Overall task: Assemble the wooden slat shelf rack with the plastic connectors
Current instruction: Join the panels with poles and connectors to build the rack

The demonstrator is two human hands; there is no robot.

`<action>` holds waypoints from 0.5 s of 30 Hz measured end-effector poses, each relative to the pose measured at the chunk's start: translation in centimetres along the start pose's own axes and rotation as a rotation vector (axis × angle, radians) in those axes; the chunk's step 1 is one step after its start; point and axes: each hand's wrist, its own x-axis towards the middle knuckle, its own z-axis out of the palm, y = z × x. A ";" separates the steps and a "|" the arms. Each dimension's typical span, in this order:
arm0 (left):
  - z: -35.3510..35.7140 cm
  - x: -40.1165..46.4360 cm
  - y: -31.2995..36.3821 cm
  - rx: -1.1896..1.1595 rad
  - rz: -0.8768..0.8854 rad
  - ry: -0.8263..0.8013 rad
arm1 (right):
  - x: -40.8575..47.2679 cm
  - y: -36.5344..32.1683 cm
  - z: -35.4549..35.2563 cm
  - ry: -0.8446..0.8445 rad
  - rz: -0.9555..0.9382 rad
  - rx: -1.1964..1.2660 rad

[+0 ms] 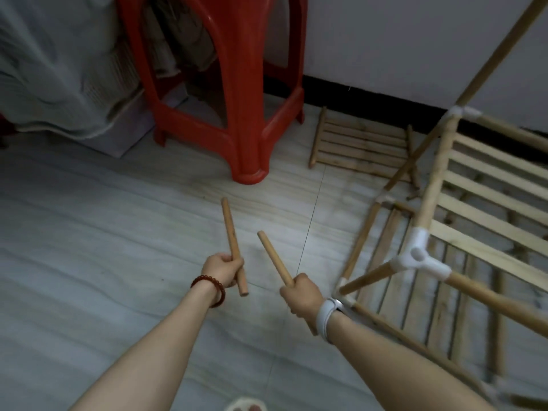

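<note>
Head view. The left hand (222, 269) is curled round a short dowel (234, 246), gripping it near its lower end; the dowel stands almost upright, its top tipped slightly away from the rack. A red bead bracelet (209, 289) sits on that wrist. The right hand (301, 295) grips a second dowel (274, 258) in a fist, the long free end slanting up and away from the rack, a short stub showing below the fist. A white band (327, 317) wraps that wrist. The two hands are apart, and the dowels do not touch each other.

The rack (439, 185), partly built, stands to the right of the right hand. Its near corner is a white connector (416, 256) joining wooden poles, with a slat shelf (492, 203) running back from it to a second connector (458, 112) nearer the wall. A lower slat shelf (415, 307) shows beneath. The right wrist is near the rack's lowest front corner; whether it touches I cannot tell.

Beyond the rack's far-left corner, a loose slat panel (358, 143) lies flat on the floor (103, 218) against the wall. Left of that panel stands a red stool (231, 114), and left of the stool hangs pale cloth (53, 63).
</note>
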 end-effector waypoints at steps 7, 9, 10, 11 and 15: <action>-1.6 -14.4 10.9 -0.251 0.505 -0.059 | -12.5 -4.5 -10.5 0.101 -0.215 0.114; -1.4 -18.7 13.8 -0.270 0.625 -0.125 | -16.0 -4.3 -13.8 0.268 -0.319 0.147; -1.3 -19.8 14.8 -0.286 0.657 -0.154 | -16.9 -4.3 -14.9 0.347 -0.356 0.183; -0.3 -22.1 15.9 -0.299 0.686 -0.201 | -19.0 -3.2 -16.8 0.439 -0.387 0.261; 3.9 -26.9 17.2 -0.121 0.791 -0.294 | -23.6 0.5 -20.8 0.614 -0.425 0.773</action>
